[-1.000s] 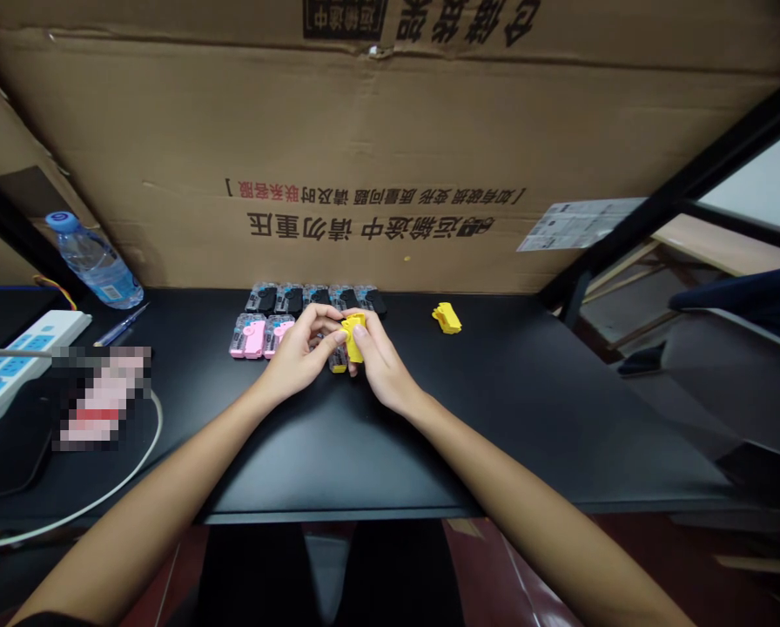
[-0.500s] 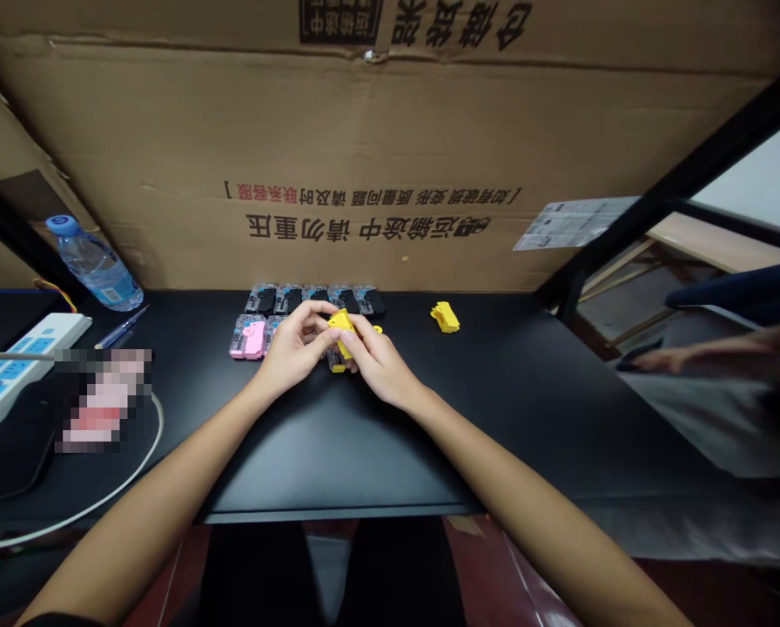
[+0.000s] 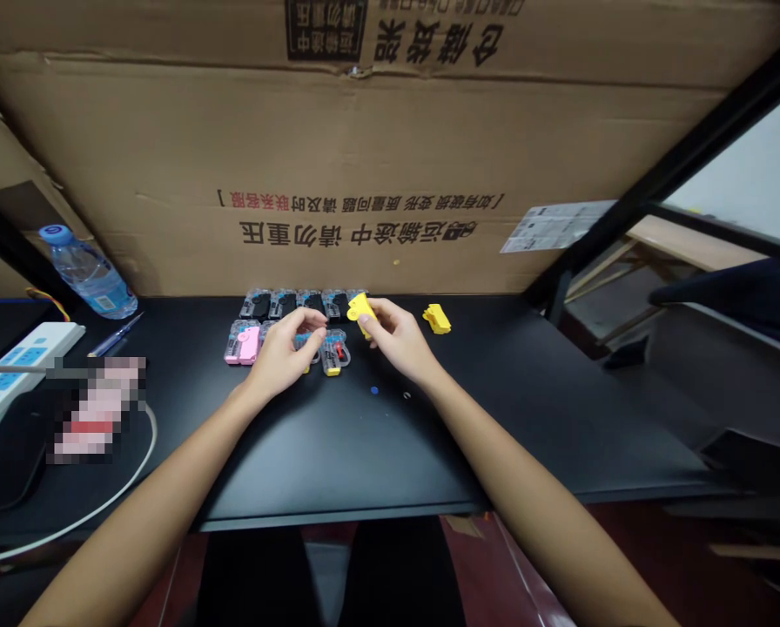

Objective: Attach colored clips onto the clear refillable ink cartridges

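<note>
My right hand [image 3: 404,341] pinches a yellow plastic cover [image 3: 359,307] with a round tab, held above the black table. Nothing shows in my left hand [image 3: 284,355]; its fingers are curved, with a gap between thumb and forefinger. Just to its right lies a clear plastic case [image 3: 333,348] with a red part inside and a yellow bottom edge. A similar clear case is partly hidden under my left fingers. Left of that hand is a case with a pink cover [image 3: 250,345]. Behind stands a row of several clear cases with black covers [image 3: 285,303].
Another yellow plastic piece [image 3: 437,319] lies right of my right hand. A small blue disc [image 3: 374,390] and a tiny ring-like bit [image 3: 406,395] are nearer. At left are a water bottle [image 3: 90,274], a pen [image 3: 116,335] and a power strip [image 3: 24,361]. Cardboard [image 3: 364,139] walls the back.
My hands have moved apart. The yellow cover has gone slightly right and up in my right hand, and my left hand has let go. The person's arm at the right has left view.
</note>
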### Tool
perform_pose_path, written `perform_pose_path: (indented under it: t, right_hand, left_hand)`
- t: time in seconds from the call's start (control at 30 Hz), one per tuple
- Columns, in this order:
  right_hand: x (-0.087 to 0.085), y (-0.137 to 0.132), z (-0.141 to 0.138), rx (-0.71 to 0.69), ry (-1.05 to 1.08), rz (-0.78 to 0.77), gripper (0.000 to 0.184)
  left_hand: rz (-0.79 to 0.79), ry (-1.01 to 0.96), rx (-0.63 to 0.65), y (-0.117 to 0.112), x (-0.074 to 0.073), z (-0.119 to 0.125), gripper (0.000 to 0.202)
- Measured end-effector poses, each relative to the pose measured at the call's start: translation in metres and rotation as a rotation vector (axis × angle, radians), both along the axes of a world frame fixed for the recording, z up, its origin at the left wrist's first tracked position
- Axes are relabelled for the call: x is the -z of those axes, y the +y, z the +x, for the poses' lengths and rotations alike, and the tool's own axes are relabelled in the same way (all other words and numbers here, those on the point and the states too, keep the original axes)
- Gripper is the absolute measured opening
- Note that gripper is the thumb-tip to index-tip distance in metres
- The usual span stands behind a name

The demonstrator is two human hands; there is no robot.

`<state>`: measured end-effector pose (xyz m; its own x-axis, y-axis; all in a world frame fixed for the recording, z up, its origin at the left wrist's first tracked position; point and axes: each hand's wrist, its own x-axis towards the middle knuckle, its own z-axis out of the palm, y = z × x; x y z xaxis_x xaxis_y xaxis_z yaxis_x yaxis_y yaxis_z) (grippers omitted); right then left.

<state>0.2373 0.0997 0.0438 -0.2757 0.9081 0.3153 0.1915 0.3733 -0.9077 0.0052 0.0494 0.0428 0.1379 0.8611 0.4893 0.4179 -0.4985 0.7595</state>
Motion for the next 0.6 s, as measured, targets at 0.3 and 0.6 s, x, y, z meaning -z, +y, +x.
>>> perform_pose_path:
  t: [0.3, 0.6]
  right_hand:
    - [0.001, 0.0, -0.002, 0.04, -0.005, 0.01, 0.044]
    - [0.0, 0.0, 0.002, 0.066, -0.043, 0.045, 0.036]
  left_hand:
    - [0.019, 0.67, -0.02, -0.01, 0.01, 0.004, 0.082]
    - [0.045, 0.543, 0.009, -0.012, 0.004, 0.009, 0.087]
